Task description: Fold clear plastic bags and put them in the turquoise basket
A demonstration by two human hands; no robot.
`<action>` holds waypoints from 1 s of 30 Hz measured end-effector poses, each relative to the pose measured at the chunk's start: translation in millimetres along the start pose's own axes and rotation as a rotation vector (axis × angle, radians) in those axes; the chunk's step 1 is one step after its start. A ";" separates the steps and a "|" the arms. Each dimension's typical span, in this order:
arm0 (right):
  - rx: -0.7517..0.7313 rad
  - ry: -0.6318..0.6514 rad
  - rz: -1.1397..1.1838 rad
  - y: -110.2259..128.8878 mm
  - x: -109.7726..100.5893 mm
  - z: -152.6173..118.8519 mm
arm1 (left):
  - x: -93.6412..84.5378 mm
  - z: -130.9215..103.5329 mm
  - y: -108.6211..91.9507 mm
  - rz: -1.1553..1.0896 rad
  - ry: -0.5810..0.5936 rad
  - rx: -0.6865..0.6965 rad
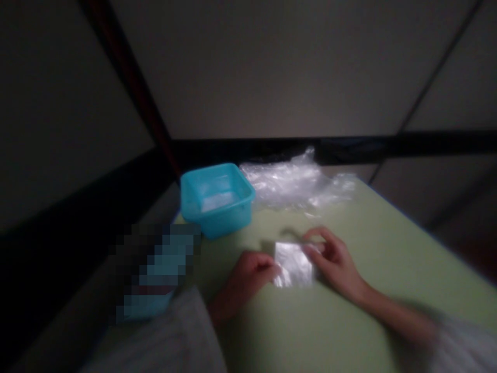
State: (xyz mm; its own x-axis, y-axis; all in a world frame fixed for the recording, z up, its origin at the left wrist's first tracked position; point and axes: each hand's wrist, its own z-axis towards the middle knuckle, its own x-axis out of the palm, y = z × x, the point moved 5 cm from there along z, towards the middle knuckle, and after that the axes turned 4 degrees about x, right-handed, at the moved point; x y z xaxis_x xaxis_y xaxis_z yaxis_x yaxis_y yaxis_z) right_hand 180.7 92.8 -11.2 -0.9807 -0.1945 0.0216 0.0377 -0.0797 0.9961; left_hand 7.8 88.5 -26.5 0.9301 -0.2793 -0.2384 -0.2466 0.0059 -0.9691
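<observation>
A small clear plastic bag, shiny and roughly square, is held just over the green tabletop between my two hands. My left hand pinches its left edge between thumb and fingers. At the upper right corner, my right hand closes thumb and fingers on the bag. Blur and glare hide whether anything lies inside it. Beyond my left hand stands a turquoise plastic basket with some whitish, clear material on its bottom.
A loose heap of clear plastic lies at the back of the green table, beside the basket. Dark-trimmed panels rise behind. A pixelated light-blue object is at the table's left edge.
</observation>
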 end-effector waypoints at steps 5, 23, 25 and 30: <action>-0.023 -0.022 -0.001 0.3 -5.1 1.2 | -2.3 -3.9 -2.4 -0.014 -0.039 -0.017; -0.016 0.071 0.012 -1.9 2.0 5.2 | 4.9 1.6 -2.9 -0.154 -0.013 0.008; 0.010 0.075 0.054 -3.6 0.9 6.4 | 3.2 3.1 0.0 -0.151 -0.030 0.007; 0.054 0.200 0.118 -3.8 6.2 5.7 | -3.3 4.8 4.0 -0.163 -0.100 0.011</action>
State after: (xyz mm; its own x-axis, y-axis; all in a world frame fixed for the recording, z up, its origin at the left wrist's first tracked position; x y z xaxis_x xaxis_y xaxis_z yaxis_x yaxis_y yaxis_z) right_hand 173.5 97.4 -14.3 -0.9124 -0.3893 0.1260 0.1341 0.0065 0.9910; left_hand 5.1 94.1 -29.9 0.9801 -0.1804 -0.0831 -0.0884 -0.0212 -0.9959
